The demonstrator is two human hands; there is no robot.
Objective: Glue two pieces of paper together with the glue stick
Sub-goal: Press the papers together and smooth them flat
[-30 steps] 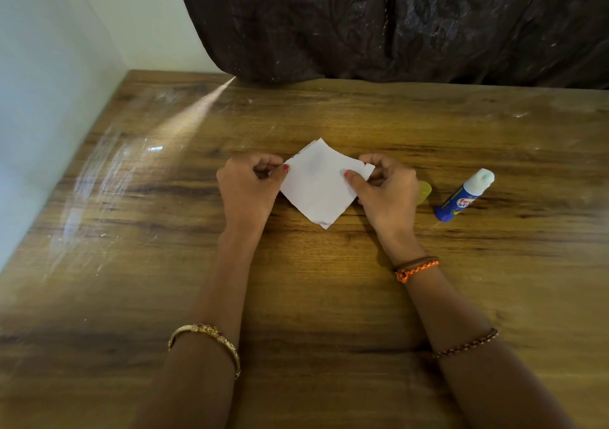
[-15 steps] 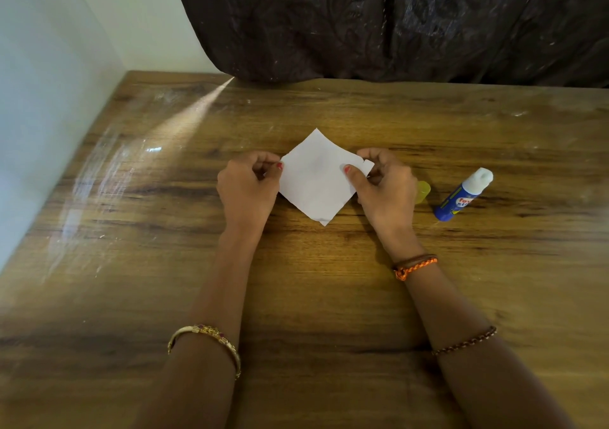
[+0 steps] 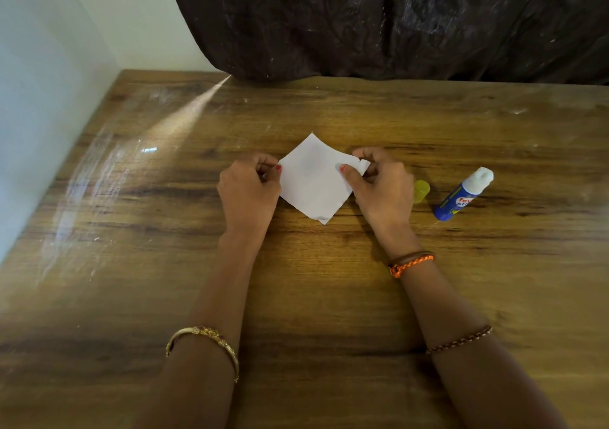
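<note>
Head view shows a wooden counter (image 3: 329, 297). At its middle, the left hand (image 3: 247, 191) and right hand (image 3: 382, 184) each pinch opposite corners of the white paper (image 3: 313, 181). Just right of the right hand lies the uncapped glue stick (image 3: 463, 194), then a yellow cap (image 3: 421, 189).

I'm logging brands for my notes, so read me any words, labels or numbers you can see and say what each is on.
"fev" over "st", cut off by the tube's curve: red letters on the white label of the blue glue stick.
Smaller print on that label: too blurred to read.
White paper, yellow cap, wooden table: no text.
</note>
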